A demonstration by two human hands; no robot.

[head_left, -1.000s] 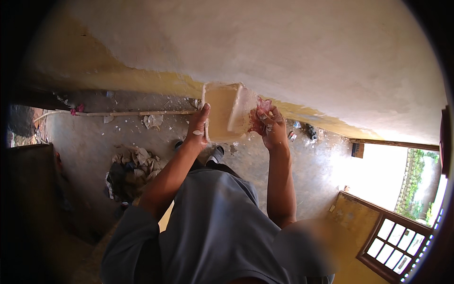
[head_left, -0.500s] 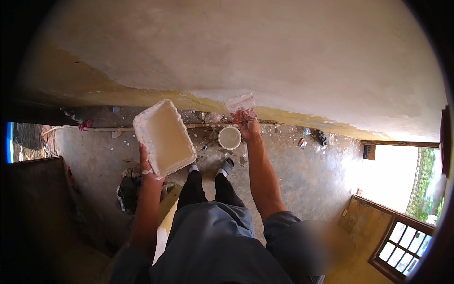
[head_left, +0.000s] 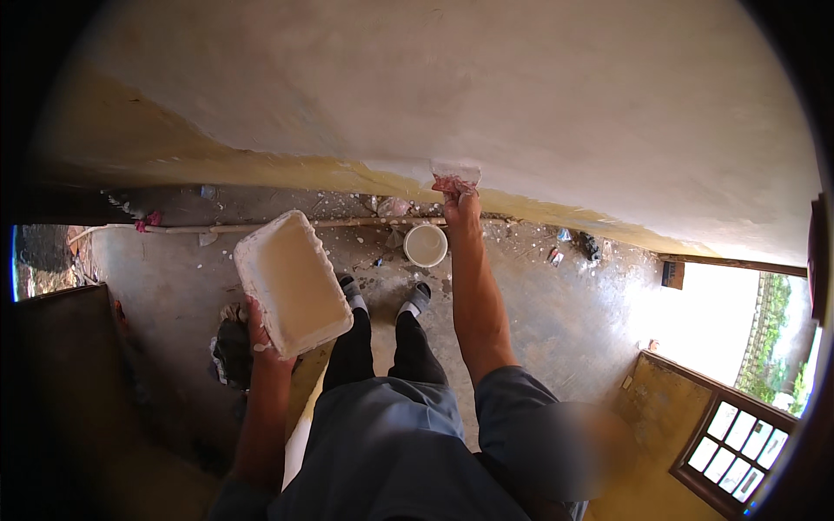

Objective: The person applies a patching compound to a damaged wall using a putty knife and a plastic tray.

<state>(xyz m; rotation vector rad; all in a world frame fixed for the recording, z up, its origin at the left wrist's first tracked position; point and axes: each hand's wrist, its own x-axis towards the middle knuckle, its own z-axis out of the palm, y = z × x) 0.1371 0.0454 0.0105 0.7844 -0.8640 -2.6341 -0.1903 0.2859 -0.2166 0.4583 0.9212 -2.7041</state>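
Observation:
My left hand grips a white rectangular tray by its left edge. Pale wet plaster or filler coats the inside and crusts the rim. My right arm reaches forward, and my right hand is closed round a wide putty knife with a reddish, smeared handle. Its blade lies at the wall, on the lower border of the pale coat. Below that border runs a strip of bare yellow wall.
A round white bucket stands on the concrete floor by my feet. A long pole lies along the wall's foot among scattered crumbs and litter. A dark bundle lies at the left. Doorway and window are at the right.
My right hand has moved the putty knife forward and slightly right onto the wall. The tray in my left hand has dropped lower and a little left.

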